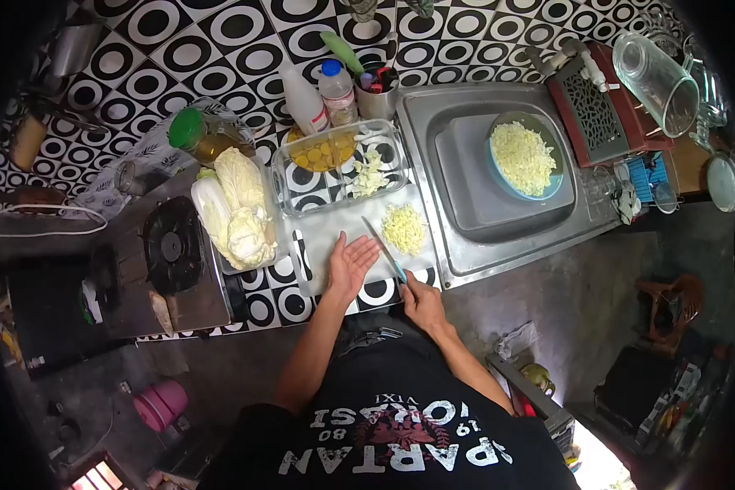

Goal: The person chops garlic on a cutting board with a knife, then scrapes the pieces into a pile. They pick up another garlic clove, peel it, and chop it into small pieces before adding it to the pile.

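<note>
My right hand (423,302) is wrapped round the blue handle of a knife (381,243), whose blade points up and left over the white cutting board (322,237). Palm up and fingers stretched out, my left hand (352,265) holds nothing beside the blade. A small heap of finely chopped pale cabbage (403,229) lies on the board just right of the knife. Behind the board stands a clear rectangular container (282,181) with round yellow slices on its left side and pale chopped pieces (369,175) on its right.
Left of the board, a tray holds whole cabbages (241,208). A stove (171,245) stands farther left. In the sink (465,208) sits a blue bowl heaped with chopped cabbage (523,159). Bottles (337,94) and a green-lidded jar (189,131) stand at the back.
</note>
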